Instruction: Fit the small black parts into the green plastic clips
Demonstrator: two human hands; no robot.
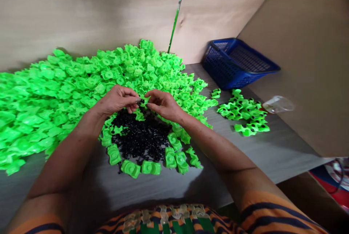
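Note:
My left hand [120, 99] pinches a small black piece [140, 101] between thumb and fingertips. Just to its right, my right hand [163, 104] has its thumb and index finger apart, close to the black piece, with nothing clearly between them. Both hands hover over a pile of small black parts [141, 137]. A large heap of bright green plastic pieces [68, 92] spreads behind and to the left. Several single green pieces [131, 168] lie around the front edge of the black pile.
A blue basket [234, 66] stands tilted at the back right. Green pieces with black parts in them [245, 112] form a smaller group before it, beside a clear plastic cup [278, 104]. A green-stained stick [176, 17] leans against the wall. The grey table's edge [297, 172] runs along the right.

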